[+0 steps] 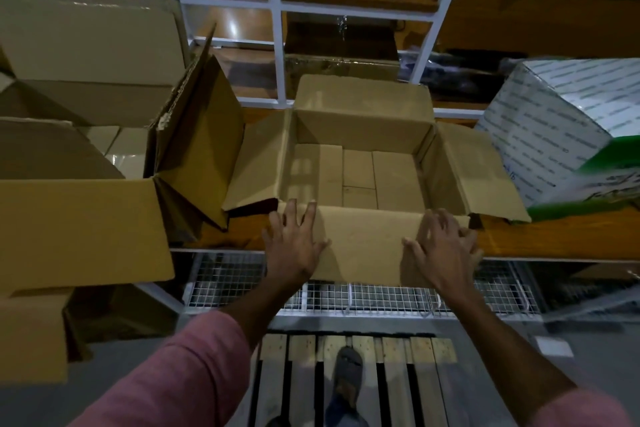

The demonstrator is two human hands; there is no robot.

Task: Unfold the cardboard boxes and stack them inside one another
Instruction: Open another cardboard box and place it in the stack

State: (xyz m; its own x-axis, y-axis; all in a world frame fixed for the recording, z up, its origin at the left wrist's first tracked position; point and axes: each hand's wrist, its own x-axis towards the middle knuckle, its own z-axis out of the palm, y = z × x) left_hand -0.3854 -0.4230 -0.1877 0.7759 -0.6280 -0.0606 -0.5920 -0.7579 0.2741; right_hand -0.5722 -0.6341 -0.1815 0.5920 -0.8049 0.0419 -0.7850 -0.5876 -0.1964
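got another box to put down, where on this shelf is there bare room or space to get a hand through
Bare wooden shelf shows right of the open box, in front of the white printed carton. A narrower strip lies left of the left hand. The left side is crowded: big boxes and a folded box press close. Both hands, right too, rest on the near flap.

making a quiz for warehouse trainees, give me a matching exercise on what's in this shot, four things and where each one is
Things:
1. open box
2. white printed box
3. wooden pallet
4. left hand

Places:
A. on the floor, below the shelf
B. middle of the shelf, flaps spread
C. flat on the open box's near flap
D. right end of the shelf, tilted

Pairs: 1-B, 2-D, 3-A, 4-C
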